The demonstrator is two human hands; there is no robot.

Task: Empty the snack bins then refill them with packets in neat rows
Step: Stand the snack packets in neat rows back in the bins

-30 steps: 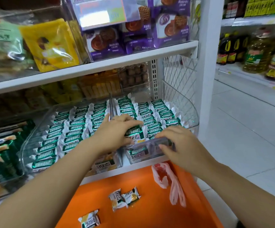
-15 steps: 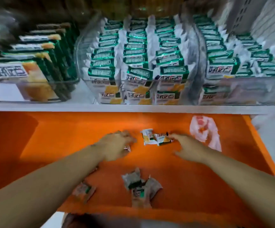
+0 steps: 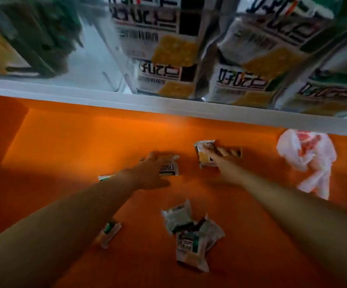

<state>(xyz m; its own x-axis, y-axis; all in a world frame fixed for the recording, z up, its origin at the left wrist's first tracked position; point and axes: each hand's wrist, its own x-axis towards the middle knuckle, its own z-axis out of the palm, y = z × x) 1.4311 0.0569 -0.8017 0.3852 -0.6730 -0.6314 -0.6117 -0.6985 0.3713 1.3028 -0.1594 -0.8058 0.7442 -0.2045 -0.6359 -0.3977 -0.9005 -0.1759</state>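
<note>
Several small snack packets lie loose on the orange tray (image 3: 64,154) under the shelf. My left hand (image 3: 153,171) reaches onto one packet (image 3: 169,168), with fingers over its top and thumb at its near edge. My right hand (image 3: 220,161) lies with outstretched fingers on a pair of packets (image 3: 203,157) just to the right. Three more packets (image 3: 189,235) are heaped nearer to me, and another packet (image 3: 109,232) lies by my left forearm. Clear bins (image 3: 127,65) packed with the same packets stand on the white shelf above.
A crumpled white and red plastic bag (image 3: 307,159) lies at the tray's right side. The white shelf edge (image 3: 106,98) runs just above the tray. A darker bin with green packs (image 3: 43,34) stands at the upper left. The picture is blurred by motion.
My view has dropped from the shelf bins to the orange tray and moved closer. Both hands left the right bin and now reach onto loose packets on the tray.
</note>
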